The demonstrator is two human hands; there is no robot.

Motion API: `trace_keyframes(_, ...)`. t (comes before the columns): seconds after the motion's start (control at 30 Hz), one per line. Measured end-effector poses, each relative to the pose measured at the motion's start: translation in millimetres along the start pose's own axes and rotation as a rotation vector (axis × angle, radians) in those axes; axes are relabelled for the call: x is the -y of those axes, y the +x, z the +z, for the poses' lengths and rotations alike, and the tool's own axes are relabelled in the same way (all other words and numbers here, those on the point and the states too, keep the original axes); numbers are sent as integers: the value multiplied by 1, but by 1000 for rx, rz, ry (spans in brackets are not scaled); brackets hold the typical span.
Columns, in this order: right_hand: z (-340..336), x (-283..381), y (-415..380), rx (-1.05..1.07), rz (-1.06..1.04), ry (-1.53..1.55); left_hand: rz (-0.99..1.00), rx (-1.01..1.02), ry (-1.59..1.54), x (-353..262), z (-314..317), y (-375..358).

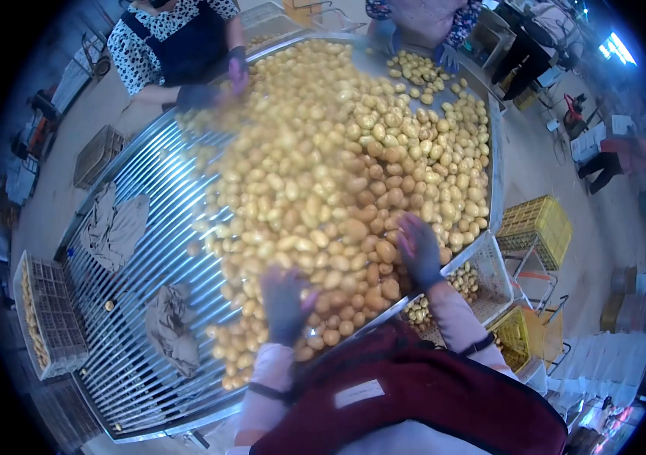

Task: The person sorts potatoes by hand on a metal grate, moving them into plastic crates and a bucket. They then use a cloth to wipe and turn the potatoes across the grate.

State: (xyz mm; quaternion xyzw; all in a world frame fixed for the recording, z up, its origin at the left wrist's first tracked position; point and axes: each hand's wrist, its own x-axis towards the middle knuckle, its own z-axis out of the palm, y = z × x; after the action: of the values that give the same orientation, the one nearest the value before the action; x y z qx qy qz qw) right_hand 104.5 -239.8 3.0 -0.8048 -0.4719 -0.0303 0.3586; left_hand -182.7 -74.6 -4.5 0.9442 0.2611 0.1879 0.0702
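A broad heap of small yellow-brown potatoes (pixel 292 182) covers much of a metal sorting table. My left hand (pixel 285 303), in a dark glove with a pinkish inner side, reaches onto the near part of the heap. Its fingers are stretched out with the thumb apart, slightly blurred. On the heap's right near side, my right hand (pixel 420 250) touches browner potatoes (pixel 383 186), its gloved fingers apart. No potato shows in either grip. Part of the heap is blurred by motion.
Grey cloths (pixel 173 327) lie on the slatted table section (pixel 148 265). Crates stand around: a pale one (pixel 499 284) beside my right arm, a yellow one (pixel 537 227), a grey one (pixel 57 318) at left. Across the table, two people (pixel 186 53) (pixel 421 23) have gloved hands at the potatoes.
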Motion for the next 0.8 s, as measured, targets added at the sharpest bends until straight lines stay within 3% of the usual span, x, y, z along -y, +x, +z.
trace_keyframes(0.07, 36, 1, 48, 105, -44, -24, -100, 16, -114, 8, -8, 0)
trace_keyframes(0.27, 114, 4, 120, 485, 211, -382, -213, -1, -85, 30, 8, -9)
trace_keyframes(0.4, 86, -8, 129, 523, 262, -59, -325, -1, -117, 33, 13, 2)
trace_keyframes(0.43, 71, -4, 141, 697, 328, 34, -340, -6, -122, 33, 16, 2)
trace_keyframes(0.53, 76, 19, 125, 306, 211, 94, -372, 3, -127, 31, 14, 7)
trace_keyframes(0.57, 77, 42, 129, 191, 82, 153, -382, -1, -134, 30, 13, 8)
trace_keyframes(0.67, 108, 80, 137, 215, -297, 210, -374, -10, -124, 27, 8, 13)
trace_keyframes(0.77, 168, 87, 143, 375, -390, -93, -284, -58, -106, 27, 2, 30)
trace_keyframes(0.8, 174, 94, 153, 519, -316, -187, -228, -79, -126, 30, -1, 45)
